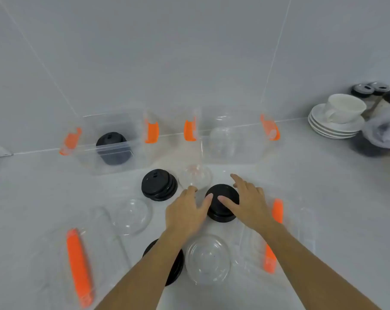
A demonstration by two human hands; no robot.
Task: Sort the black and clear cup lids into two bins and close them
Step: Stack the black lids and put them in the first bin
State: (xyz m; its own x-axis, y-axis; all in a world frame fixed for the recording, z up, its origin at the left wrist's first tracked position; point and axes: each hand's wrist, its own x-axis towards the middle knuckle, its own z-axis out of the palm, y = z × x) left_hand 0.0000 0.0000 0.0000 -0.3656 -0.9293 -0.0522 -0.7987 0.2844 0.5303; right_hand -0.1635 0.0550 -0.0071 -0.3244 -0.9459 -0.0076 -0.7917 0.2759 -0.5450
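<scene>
Your left hand (188, 210) and right hand (245, 201) lay over the white counter (335, 175), both spread open with fingers loosely fanned and palms down. Neither hand had closed on anything. Your left thumb tip touched the left edge of a stack of black lids (222, 203) at centre, while your left fingertips reached toward a clear dome lid (195, 176) just beyond; whether they touched it could not be told. Your right thumb rested on the top of the same black stack, and your right fingers extended past its far right rim.

A second stack of black lids (158, 184) sat just left of the dome lid. A clear lid (131, 217) lay to the near left, another clear lid (208, 258) lay between your forearms, and a black lid (174, 271) was partly hidden beneath your left forearm.

Against the far wall stood two clear bins with orange latches: the left bin (89, 162) held black lids, the right bin (254, 153) held clear lids. Two clear bin covers with orange clips lay flat on the counter, one at near left (77, 267), one at near right (301, 231). White saucers with a cup (337, 119) stood at far right.
</scene>
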